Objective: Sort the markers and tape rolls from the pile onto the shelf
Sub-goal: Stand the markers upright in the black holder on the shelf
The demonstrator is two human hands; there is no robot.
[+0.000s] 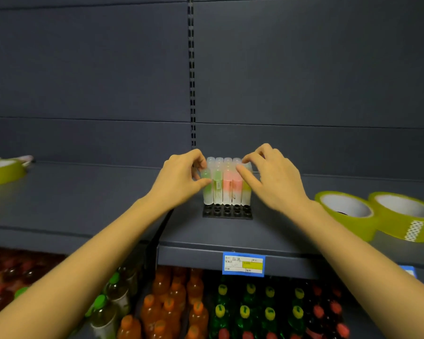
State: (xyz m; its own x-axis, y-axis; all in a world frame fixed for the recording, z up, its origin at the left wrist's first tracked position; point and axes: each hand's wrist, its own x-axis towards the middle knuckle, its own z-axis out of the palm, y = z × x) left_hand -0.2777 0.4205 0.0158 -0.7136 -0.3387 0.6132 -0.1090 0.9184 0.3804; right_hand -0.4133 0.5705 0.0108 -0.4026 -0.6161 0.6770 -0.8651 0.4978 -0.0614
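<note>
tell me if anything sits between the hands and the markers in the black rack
Nothing visible does. The left hand pinches the green marker at the left end of the black rack, and the right hand holds the yellow marker at the right end.

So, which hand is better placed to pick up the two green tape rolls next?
Probably the right hand: the tape rolls lie on the shelf just beside its wrist. The left hand pinches a green marker at the other end of the markers.

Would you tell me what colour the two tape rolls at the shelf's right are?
The tape rolls are yellow-green with white cores; head view.
</note>
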